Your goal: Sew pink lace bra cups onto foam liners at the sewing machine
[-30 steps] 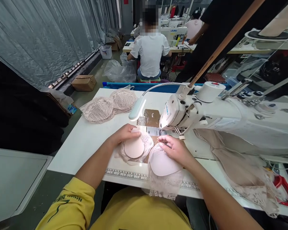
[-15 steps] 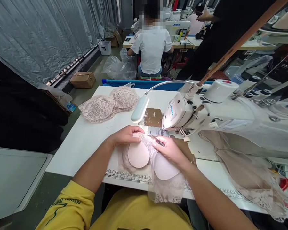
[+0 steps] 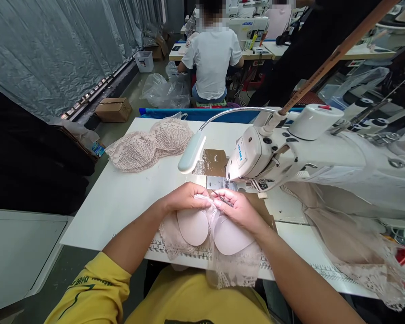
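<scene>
A pale pink lace bra (image 3: 234, 265) with two smooth padded cups lies over the table's front edge, the cups' inner side facing me. My left hand (image 3: 189, 197) is closed on the lace edge above the left cup (image 3: 193, 227). My right hand (image 3: 234, 207) pinches the lace at the middle, close to the left fingertips. A thin pointed metal tool (image 3: 222, 198), too small to tell whether snips or tweezers, is also held in the right hand. Just beyond the hands is the sewing machine (image 3: 248, 155), its needle area near the right fingertips.
Another lace bra (image 3: 135, 150) lies at the table's back left. A lamp (image 3: 191, 153) on a bent neck hangs over the work. Beige fabric (image 3: 337, 234) runs under the machine arm at right. A ruler strip (image 3: 197, 253) follows the front edge. A person in white (image 3: 211, 63) sits ahead.
My left hand has moved right and slightly down, bringing its lace edge up to my right hand. The left cup has shifted nearer me. The right hand has barely moved.
</scene>
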Demonstrator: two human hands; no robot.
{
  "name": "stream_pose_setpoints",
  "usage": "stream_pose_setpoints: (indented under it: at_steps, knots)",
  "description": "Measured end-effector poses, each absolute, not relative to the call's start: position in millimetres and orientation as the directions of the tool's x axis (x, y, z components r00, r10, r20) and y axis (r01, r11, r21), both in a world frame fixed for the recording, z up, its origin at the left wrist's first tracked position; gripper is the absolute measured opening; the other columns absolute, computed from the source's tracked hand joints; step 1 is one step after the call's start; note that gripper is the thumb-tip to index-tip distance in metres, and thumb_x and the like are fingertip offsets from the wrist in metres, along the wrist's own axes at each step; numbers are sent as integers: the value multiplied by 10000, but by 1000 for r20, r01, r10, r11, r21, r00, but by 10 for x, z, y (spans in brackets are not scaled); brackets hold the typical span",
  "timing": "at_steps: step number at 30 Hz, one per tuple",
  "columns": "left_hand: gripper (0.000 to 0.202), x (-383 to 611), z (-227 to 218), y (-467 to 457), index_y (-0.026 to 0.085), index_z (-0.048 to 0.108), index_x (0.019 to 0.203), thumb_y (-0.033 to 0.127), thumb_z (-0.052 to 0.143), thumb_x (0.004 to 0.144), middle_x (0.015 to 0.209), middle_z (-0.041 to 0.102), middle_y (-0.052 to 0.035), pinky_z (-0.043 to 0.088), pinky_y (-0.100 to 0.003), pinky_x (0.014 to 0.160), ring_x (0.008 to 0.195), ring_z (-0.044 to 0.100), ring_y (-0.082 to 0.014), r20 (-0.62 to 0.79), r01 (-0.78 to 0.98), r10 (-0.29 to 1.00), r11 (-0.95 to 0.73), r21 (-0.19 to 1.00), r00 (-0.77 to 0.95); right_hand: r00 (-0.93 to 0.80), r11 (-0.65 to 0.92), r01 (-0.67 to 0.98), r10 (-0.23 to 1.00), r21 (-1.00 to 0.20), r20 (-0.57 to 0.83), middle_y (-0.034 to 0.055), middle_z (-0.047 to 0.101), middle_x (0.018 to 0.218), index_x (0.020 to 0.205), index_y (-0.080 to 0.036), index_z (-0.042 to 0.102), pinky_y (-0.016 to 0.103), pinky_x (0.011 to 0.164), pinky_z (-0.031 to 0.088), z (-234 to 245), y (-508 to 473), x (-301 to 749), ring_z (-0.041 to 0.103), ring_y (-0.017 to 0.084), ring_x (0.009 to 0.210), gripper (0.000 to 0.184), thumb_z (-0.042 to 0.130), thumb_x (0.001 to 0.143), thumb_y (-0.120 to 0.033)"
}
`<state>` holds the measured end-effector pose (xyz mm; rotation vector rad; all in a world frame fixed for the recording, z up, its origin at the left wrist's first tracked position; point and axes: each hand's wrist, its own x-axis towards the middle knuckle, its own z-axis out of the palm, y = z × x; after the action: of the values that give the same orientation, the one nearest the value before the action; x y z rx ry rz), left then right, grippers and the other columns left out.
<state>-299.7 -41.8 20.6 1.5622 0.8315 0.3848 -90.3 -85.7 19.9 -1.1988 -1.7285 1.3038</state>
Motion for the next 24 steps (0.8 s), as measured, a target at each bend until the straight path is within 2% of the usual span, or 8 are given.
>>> stream_pose_setpoints:
  at_steps: [4, 9, 14, 19, 24]
  knots:
    - [263, -3019, 201, -413, 125, 714, 840, 369, 711, 743, 784, 678, -38, 437, -237, 698, 737, 596, -147, -257, 246, 670, 113, 963, 697, -401, 136, 333, 916, -933, -9, 54, 688, 861, 1101, -188, 635, 337, 775, 507, 141, -815, -787, 635, 187, 808, 354, 462, 918, -438]
    - [277, -3013, 182, -432, 122, 724, 834, 378, 725, 729, 736, 662, -28, 423, -234, 656, 708, 581, -141, -285, 226, 688, 178, 958, 668, -420, 151, 394, 907, -906, -31, 47, 691, 895, 1076, -207, 661, 333, 750, 511, 168, -820, -797, 626, 187, 803, 298, 565, 860, -389]
    - [289, -3003, 162, -435, 113, 721, 820, 374, 744, 697, 729, 662, -34, 430, -240, 653, 703, 585, -148, -306, 225, 694, 209, 952, 652, -418, 171, 396, 908, -902, -11, 45, 685, 932, 1027, -206, 654, 332, 765, 511, 187, -859, -843, 620, 188, 835, 233, 574, 850, -334]
    - [263, -3011, 169, -431, 119, 723, 797, 364, 747, 703, 733, 674, -38, 432, -235, 655, 699, 586, -141, -284, 197, 702, 205, 959, 653, -368, 166, 440, 930, -883, -8, 29, 674, 855, 984, -210, 656, 313, 718, 506, 197, -841, -784, 620, 176, 773, 222, 586, 846, -369]
    - [247, -3002, 164, -437, 116, 726, 797, 342, 747, 701, 717, 668, -32, 421, -230, 636, 681, 576, -136, -288, 185, 703, 221, 958, 650, -404, 167, 436, 914, -885, -27, 42, 690, 881, 972, -200, 659, 320, 711, 513, 233, -850, -817, 633, 186, 788, 201, 592, 836, -332]
